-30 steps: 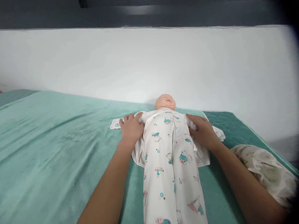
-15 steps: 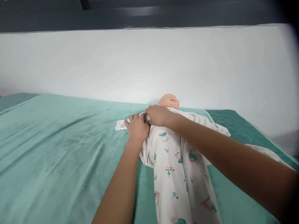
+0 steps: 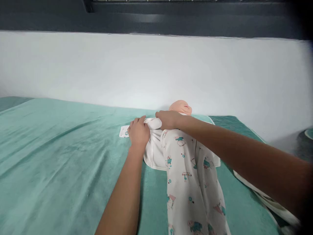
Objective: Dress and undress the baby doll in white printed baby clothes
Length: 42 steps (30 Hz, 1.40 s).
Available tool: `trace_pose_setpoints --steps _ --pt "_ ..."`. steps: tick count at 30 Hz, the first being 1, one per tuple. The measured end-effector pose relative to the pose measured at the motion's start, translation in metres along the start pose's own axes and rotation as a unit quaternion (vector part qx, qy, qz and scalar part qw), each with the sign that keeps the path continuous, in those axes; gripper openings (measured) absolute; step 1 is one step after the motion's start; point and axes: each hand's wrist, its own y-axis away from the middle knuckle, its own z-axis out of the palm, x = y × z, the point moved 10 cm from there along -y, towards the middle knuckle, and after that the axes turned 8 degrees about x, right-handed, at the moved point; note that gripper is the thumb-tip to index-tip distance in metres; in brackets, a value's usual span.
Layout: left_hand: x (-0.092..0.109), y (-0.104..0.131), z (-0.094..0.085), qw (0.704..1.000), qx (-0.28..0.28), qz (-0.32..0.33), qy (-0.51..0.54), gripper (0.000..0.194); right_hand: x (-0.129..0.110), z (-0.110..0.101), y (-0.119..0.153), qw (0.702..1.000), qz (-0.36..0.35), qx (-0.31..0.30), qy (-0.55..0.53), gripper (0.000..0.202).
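A baby doll lies on its back, its bare head (image 3: 180, 107) near the wall. Under and around its upper body is a white baby shirt (image 3: 154, 152), with a printed sleeve cuff (image 3: 124, 131) stretched out to the left. My left hand (image 3: 139, 132) is closed over that sleeve, just inside the cuff. Across the doll's chest reaches my right hand (image 3: 168, 119), gripping a white fold of the shirt. Between both hands the cloth bulges; whether a doll's arm is inside cannot be seen. White printed baby trousers (image 3: 188, 189) cover the legs.
A green plush blanket (image 3: 61, 156) with soft wrinkles covers the bed. Behind it stands a white wall (image 3: 137, 71) below a dark ledge (image 3: 151, 21). White-edged cloth (image 3: 266, 199) lies at the lower right.
My hands have drawn apart, the left shifting slightly left along the sleeve and the right moving right. More white cloth shows between them. The doll's head has turned and shifted slightly right.
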Motion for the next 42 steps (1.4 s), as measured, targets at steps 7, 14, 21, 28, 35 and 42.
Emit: trace_pose_setpoints --steps 7,14,21,28,35,42 --pt "-0.007 -0.002 0.009 0.999 -0.028 -0.033 -0.006 0.035 -0.026 0.013 -0.011 0.998 -0.053 -0.03 0.001 0.047" --pt "-0.018 -0.001 0.006 0.997 -0.014 -0.062 0.049 0.042 0.009 -0.014 0.008 0.998 -0.047 0.02 -0.03 0.038" --pt "-0.026 0.002 0.016 0.995 -0.062 -0.068 0.024 0.042 0.034 -0.04 0.029 0.997 -0.002 0.069 -0.038 0.04" --pt "-0.019 0.002 0.001 0.997 -0.007 -0.032 -0.069 0.047 0.008 -0.02 0.008 0.997 -0.044 0.036 -0.06 0.043" --pt "0.016 0.008 0.023 0.989 -0.034 0.12 -0.082 0.044 -0.016 -0.002 -0.006 0.994 -0.063 0.05 -0.073 0.045" --pt "0.004 0.007 0.011 0.991 0.021 0.071 -0.115 0.03 0.053 -0.035 0.053 0.937 0.058 0.252 -0.235 0.036"
